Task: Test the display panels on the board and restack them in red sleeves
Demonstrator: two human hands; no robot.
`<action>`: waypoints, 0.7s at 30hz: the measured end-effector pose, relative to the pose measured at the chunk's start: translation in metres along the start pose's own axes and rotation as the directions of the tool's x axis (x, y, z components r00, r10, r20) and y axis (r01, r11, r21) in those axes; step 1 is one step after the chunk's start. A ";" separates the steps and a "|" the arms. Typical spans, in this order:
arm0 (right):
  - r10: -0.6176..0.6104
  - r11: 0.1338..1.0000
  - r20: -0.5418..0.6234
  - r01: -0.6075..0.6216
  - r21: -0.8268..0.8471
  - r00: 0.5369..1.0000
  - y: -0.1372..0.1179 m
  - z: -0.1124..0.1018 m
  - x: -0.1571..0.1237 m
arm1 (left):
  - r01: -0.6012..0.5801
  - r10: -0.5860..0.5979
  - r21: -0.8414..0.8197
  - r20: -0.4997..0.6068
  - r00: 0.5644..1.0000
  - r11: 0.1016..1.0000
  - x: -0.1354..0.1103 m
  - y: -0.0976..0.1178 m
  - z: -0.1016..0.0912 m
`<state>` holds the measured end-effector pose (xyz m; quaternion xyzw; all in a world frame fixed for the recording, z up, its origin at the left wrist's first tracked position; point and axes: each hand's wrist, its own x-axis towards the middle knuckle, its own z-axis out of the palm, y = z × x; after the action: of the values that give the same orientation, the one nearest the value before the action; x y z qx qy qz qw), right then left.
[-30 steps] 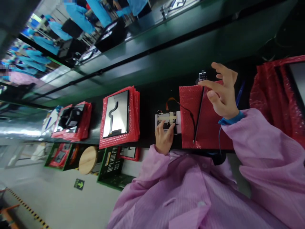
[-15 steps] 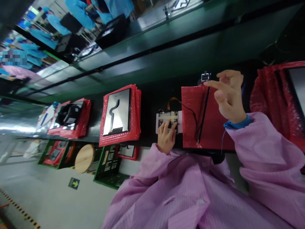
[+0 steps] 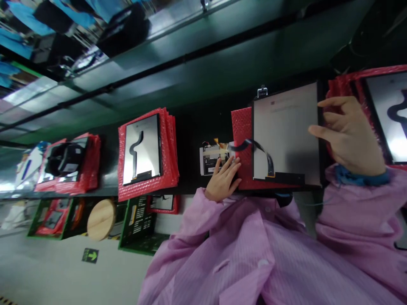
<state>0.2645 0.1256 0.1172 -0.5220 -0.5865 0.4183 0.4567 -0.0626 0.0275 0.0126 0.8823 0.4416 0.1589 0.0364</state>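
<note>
A display panel [image 3: 286,135] lies grey back up on a red bubble sheet [image 3: 241,127] on the black bench, its dark flex cable [image 3: 254,148] curving off to the left. My right hand [image 3: 349,137] grips the panel's right edge with thumb and fingertips. My left hand [image 3: 222,180] rests with its fingers flat and apart on the sheet's left edge, beside a small taped circuit board [image 3: 210,159]. A metal clip [image 3: 261,91] stands at the panel's far corner.
A stack of red bubble sheets topped by a panel [image 3: 143,148] lies to the left, another stack [image 3: 384,118] to the right, a third [image 3: 68,159] far left. A green belt [image 3: 222,63] runs behind the bench. Green crates [image 3: 136,220] and a wooden disc [image 3: 101,214] sit below.
My right hand has turned the panel from standing on edge to lying flat, back up, and has moved right. My left hand slid from the circuit board toward the sheet's edge.
</note>
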 end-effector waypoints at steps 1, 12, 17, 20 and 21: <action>0.023 0.998 0.018 -0.024 0.053 1.000 0.005 0.005 0.003 | 0.007 -0.007 -0.012 0.000 1.000 1.000 0.000 0.000 0.000; 0.022 0.888 -0.018 -0.028 -0.459 1.000 0.053 0.031 0.031 | -0.077 0.065 -0.044 -0.218 0.974 0.996 0.016 -0.007 -0.023; -0.281 0.719 0.255 0.379 -0.582 0.925 0.022 0.063 0.048 | -0.003 -0.011 -0.024 -0.565 0.825 1.000 0.070 -0.039 -0.049; -0.266 0.766 0.548 0.519 -0.379 0.793 0.015 0.095 0.063 | 0.060 -0.065 -0.025 -0.468 0.881 0.998 0.100 -0.058 -0.044; -0.254 0.784 0.595 0.522 -0.334 0.762 0.017 0.104 0.066 | 0.073 -0.081 -0.036 -0.405 0.911 0.997 0.106 -0.063 -0.041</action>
<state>0.1649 0.1917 0.0836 -0.3474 -0.8701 0.2757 0.2150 -0.0641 0.1460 0.0644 0.8115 0.4723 0.3417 -0.0408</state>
